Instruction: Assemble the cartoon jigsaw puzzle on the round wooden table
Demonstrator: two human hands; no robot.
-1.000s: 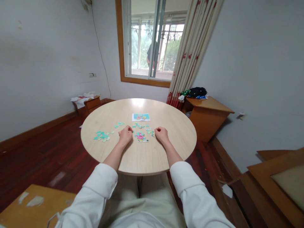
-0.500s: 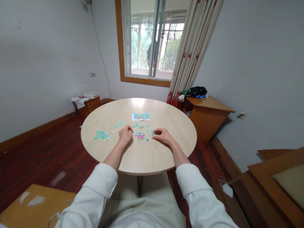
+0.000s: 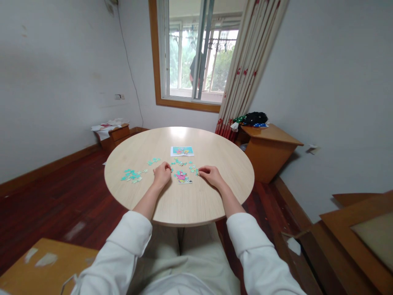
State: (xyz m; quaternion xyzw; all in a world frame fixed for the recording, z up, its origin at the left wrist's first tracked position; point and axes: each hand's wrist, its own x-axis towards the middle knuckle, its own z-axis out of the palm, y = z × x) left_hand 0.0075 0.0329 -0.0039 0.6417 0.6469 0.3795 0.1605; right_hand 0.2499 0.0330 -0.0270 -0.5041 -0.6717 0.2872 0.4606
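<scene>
The partly assembled jigsaw section [image 3: 181, 177] lies between the two hands and looks the same as a second ago, in the same spot. The right hand [image 3: 211, 174] is what differs: a second ago its fingers were curled back beside the right-hand cluster of pieces [image 3: 193, 168], and now they stretch out flatter, the tips at that cluster's edge. The left hand [image 3: 162, 175] has hardly shifted.

The right thumb and fingers come close together in a narrow pinch; whether a piece sits between them I cannot tell. The left fingers are curled, thumb and index nearly meeting beside the jigsaw section – here too, a held piece cannot be made out.

The section shows a pink figure with turquoise around it and a pale strip along its lower edge; its outline is uneven. Just beyond it lies a loose row of pieces [image 3: 180, 163], then a picture sheet [image 3: 182, 151] with a pink and a yellow figure on turquoise. Left of the left hand are a small group of turquoise pieces [image 3: 154, 161] and a larger heap of pieces [image 3: 132, 176] – all on the round pale wood table [image 3: 190, 205], with a window [image 3: 190, 53] beyond
</scene>
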